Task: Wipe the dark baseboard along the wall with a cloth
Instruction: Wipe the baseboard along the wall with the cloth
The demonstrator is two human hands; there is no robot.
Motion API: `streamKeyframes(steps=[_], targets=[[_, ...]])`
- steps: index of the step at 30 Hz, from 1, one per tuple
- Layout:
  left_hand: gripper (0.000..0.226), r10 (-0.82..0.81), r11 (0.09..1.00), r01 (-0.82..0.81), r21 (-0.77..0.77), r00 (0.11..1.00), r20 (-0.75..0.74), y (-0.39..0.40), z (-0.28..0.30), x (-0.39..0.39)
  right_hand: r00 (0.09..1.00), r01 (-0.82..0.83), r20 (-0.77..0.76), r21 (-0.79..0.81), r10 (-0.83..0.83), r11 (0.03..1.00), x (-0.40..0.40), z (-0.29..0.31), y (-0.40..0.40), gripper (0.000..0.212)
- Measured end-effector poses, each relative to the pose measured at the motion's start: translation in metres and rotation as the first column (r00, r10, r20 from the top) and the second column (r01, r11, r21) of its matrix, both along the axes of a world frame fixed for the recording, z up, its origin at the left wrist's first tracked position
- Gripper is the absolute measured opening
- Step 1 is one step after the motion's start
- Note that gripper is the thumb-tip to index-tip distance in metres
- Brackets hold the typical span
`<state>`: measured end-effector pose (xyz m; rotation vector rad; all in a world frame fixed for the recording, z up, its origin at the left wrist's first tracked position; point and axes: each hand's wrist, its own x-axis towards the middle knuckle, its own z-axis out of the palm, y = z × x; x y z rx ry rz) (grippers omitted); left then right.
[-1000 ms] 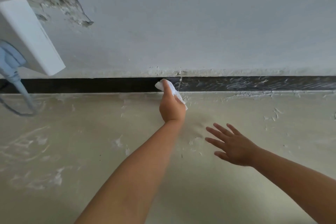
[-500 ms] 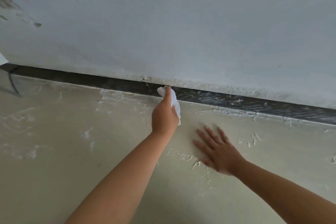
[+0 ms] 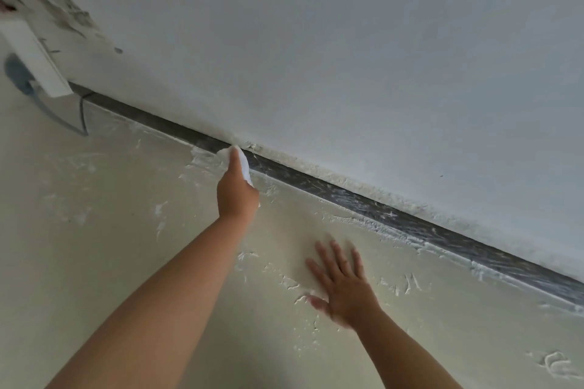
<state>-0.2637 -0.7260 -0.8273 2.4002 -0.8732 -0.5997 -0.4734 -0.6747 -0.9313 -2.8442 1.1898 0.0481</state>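
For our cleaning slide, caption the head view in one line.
Left hand presses a white cloth to the dark baseboard; right hand lies flat on the floor.

The left hand (image 3: 237, 196) holds a white cloth (image 3: 242, 164) against the dark baseboard (image 3: 363, 199). The right hand (image 3: 344, 287) lies flat on the floor (image 3: 126, 262), fingers spread.

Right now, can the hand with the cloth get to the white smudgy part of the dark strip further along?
Probably yes. The left hand already presses the cloth on the baseboard, and nothing lies on the strip between it and the smudges. The right hand rests flat on the floor, clear of it.
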Motion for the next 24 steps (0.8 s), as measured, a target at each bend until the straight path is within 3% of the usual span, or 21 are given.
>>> streamKeyframes(steps=[4, 6, 13, 17, 19, 21, 24], targets=[[0.073, 0.109, 0.993, -0.112, -0.027, 0.991, -0.084, -0.015, -0.006, 0.01, 0.999, -0.036, -0.011, 0.009, 0.036, 0.999, -0.001, -0.004, -0.001, 0.062], [0.071, 0.081, 0.996, -0.083, -0.038, 0.995, -0.063, -0.017, -0.007, 0.01, 0.999, -0.032, -0.008, -0.007, 0.032, 0.999, -0.001, -0.006, -0.002, 0.069], [0.07, -0.25, 0.967, 0.247, -0.06, 0.967, -0.042, 0.003, -0.012, -0.034, 0.996, 0.011, -0.083, -0.028, -0.013, 1.0, 0.003, 0.004, 0.0, 0.078], [0.071, -0.53, 0.845, 0.525, -0.096, 0.848, -0.026, 0.017, -0.011, -0.062, 0.979, 0.034, -0.206, 0.161, 0.0, 0.986, 0.008, 0.022, 0.003, 0.061], [0.073, -0.48, 0.872, 0.474, -0.124, 0.877, -0.023, 0.019, -0.012, -0.057, 0.972, -0.004, -0.22, 0.328, 0.081, 0.945, 0.007, 0.019, 0.0, 0.065], [0.073, -0.321, 0.942, 0.309, -0.134, 0.944, -0.08, 0.019, -0.012, -0.036, 0.951, 0.049, -0.288, 0.495, 0.111, 0.868, 0.005, 0.023, -0.004, 0.071], [0.072, -0.189, 0.973, 0.177, -0.149, 0.98, -0.067, 0.021, -0.017, 0.005, 0.944, 0.019, -0.295, 0.495, 0.148, 0.869, 0.001, 0.035, -0.006, 0.098]])
